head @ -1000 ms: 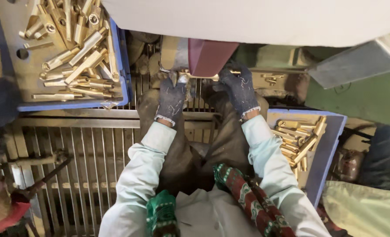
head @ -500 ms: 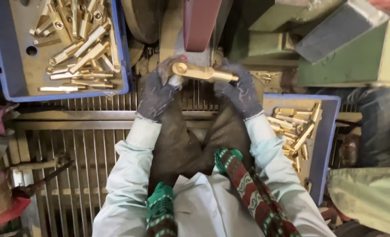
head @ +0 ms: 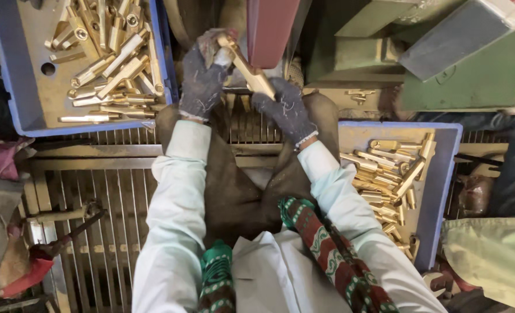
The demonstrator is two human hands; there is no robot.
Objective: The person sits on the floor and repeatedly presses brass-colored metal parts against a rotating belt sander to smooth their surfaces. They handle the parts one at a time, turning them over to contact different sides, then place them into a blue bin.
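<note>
Both my hands wear dark knitted gloves. My left hand [head: 202, 78] grips the upper end of a long brass part [head: 247, 68], and my right hand [head: 285, 109] grips its lower end. The part is tilted, its top toward the left, and sits just in front of a dark red machine piece [head: 270, 29]. To the left, a blue tray [head: 14, 110] holds several brass parts [head: 109, 64]. To the right, a second blue tray [head: 443, 191] holds several more brass parts [head: 388, 179].
A metal grate [head: 89, 232] lies under my arms, with a red-handled tool [head: 43, 255] on its left. Green machine housing [head: 466, 75] stands at the upper right. Another person's clothing [head: 495, 255] shows at the right edge. A patterned scarf [head: 327, 255] hangs at my chest.
My hands have drawn the brass part back from under the machine piece and turned it from level to tilted. The view has shifted slightly.
</note>
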